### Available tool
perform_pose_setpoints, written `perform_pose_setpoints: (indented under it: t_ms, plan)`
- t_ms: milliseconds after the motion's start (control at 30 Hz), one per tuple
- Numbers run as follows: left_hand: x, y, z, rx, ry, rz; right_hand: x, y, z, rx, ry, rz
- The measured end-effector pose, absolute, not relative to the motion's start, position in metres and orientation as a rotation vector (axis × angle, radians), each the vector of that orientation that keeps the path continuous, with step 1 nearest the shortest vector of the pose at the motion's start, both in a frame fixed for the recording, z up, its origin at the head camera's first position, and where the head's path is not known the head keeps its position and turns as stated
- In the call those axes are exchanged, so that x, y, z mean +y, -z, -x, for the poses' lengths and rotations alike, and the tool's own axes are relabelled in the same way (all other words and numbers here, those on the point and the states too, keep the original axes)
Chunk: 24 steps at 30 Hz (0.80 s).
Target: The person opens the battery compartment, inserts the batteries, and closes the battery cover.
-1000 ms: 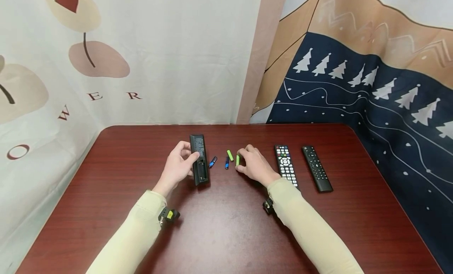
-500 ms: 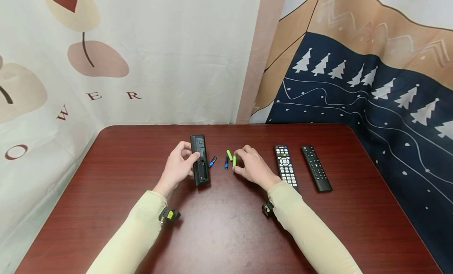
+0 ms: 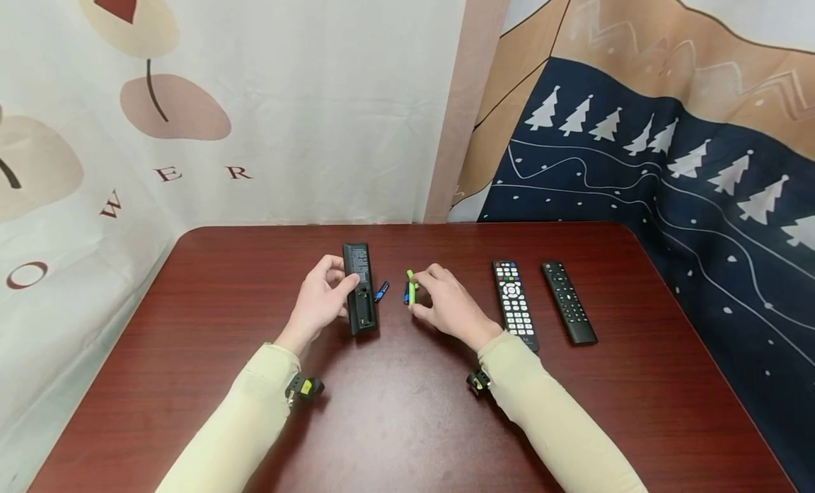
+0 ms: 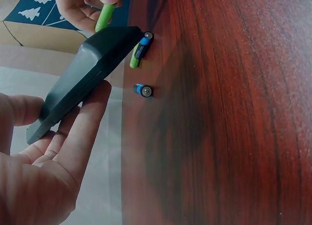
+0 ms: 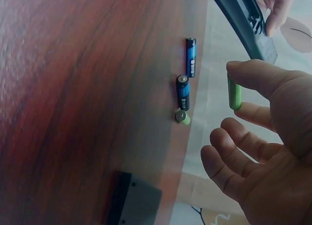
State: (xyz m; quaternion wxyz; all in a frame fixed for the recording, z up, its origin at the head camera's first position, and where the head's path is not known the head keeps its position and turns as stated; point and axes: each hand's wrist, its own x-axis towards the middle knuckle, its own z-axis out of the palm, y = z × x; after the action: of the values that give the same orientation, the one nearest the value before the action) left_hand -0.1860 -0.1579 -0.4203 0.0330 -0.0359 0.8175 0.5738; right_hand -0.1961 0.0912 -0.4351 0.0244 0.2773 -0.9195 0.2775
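My left hand [image 3: 320,295] grips a black remote control [image 3: 356,267] above the table, its back turned toward me and the battery compartment uncovered. To the right, my right hand [image 3: 455,305] pinches a green battery [image 5: 235,92] by its ends between thumb and a finger; the other fingers are loosely bent. Below that battery, a blue-and-black battery [image 5: 183,93] and a second green battery [image 5: 183,118] lie close together on the table. Nearer the held remote lies another blue-and-black battery [image 3: 382,291]. In the left wrist view the remote's compartment is hidden.
Right of my right hand a black remote with white buttons [image 3: 514,295] lies face up, partly beside my wrist. Farther right lies a slimmer black remote [image 3: 569,302]. The brown table [image 3: 395,422] ends at printed curtains [image 3: 318,125] behind.
My right hand has moved left with the green battery, coming over the loose batteries and closer to the held remote. The left hand and its remote have hardly moved.
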Motion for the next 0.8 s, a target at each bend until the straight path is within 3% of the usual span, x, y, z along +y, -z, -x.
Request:
perform_pose_setpoints:
  t_ms: [800]
  plan:
    - [-0.156,0.423,0.187,2.508,-1.773,0.09,0.076,0.432,0.182,-2.773,-0.873,-0.959]
